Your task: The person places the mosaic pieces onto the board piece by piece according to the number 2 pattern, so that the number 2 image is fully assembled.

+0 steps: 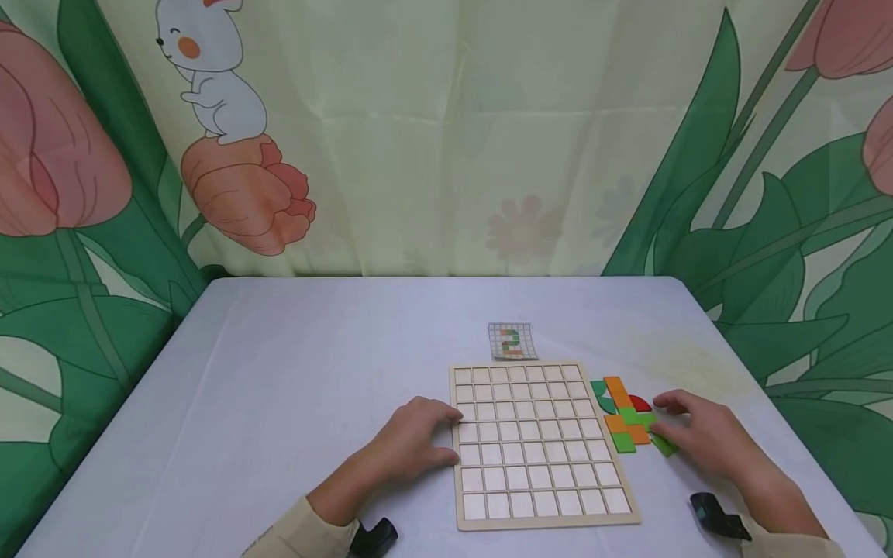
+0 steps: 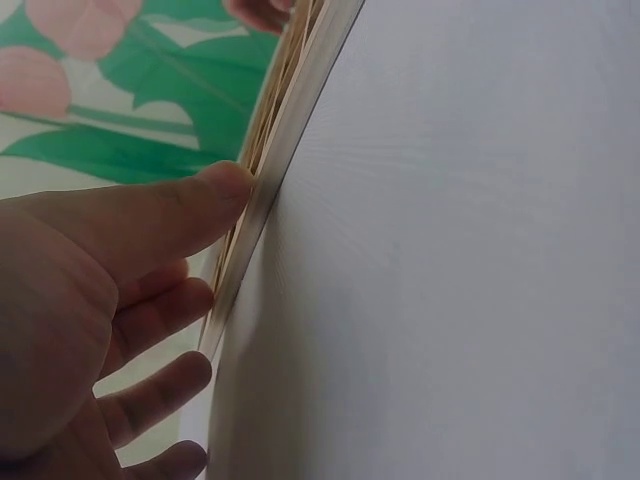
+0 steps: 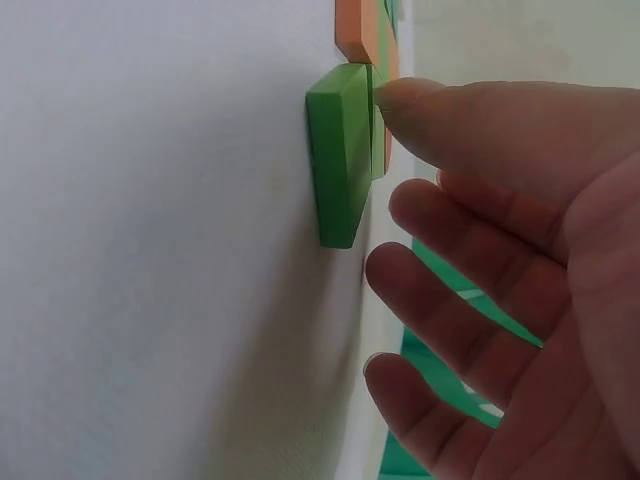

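Observation:
A pale wooden grid board [image 1: 551,522] lies flat on the table, its square cells bare. My left hand [image 1: 412,438] touches the board's left edge with its thumb and fingertips, fingers loosely extended. Against the board's right side is a cluster of flat pieces: orange [image 1: 618,392], bright green [image 1: 624,442], dark green [image 1: 600,389] and red [image 1: 639,404]. Over the right end of this cluster is my right hand [image 1: 708,434], fingers apart and relaxed. Its thumb tip is right by a green block [image 3: 342,150] in the right wrist view, with nothing gripped.
Behind the board lies a small card [image 1: 512,341] printed with a grid and a coloured figure. A white cloth covers the table [image 1: 314,349]. A curtain [image 1: 405,155] with a rabbit and tulips hangs at the table's far edge.

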Available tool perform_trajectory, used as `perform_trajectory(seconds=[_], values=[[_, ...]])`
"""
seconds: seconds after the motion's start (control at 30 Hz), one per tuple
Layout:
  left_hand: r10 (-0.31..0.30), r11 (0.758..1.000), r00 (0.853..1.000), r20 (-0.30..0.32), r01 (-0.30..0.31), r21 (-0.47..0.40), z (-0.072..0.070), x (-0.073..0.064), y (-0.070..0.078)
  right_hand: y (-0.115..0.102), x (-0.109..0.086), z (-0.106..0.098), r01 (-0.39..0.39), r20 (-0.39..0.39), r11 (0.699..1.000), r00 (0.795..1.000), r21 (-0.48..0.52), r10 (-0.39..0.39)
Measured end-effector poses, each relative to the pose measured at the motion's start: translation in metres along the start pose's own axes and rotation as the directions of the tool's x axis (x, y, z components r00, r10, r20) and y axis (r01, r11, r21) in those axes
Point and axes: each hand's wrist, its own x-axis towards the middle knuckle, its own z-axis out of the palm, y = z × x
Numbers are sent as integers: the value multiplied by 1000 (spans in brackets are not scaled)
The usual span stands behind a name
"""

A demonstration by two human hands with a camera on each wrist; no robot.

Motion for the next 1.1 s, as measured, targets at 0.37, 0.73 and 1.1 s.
perform_trajectory(seconds=[0.37, 0.73, 1.1], values=[[7, 1000, 1000, 11, -7, -12, -1, 0, 2, 5, -7, -1, -45, 33, 999, 998, 8, 45], [-8, 1000, 1000, 17, 8, -22, -2, 0, 3, 4, -12, -4, -92, 101, 996, 991, 13, 91], [-14, 1000, 1000, 20, 15, -18, -1, 0, 3, 4, -15, 0, -88, 99, 996, 991, 10, 86]])
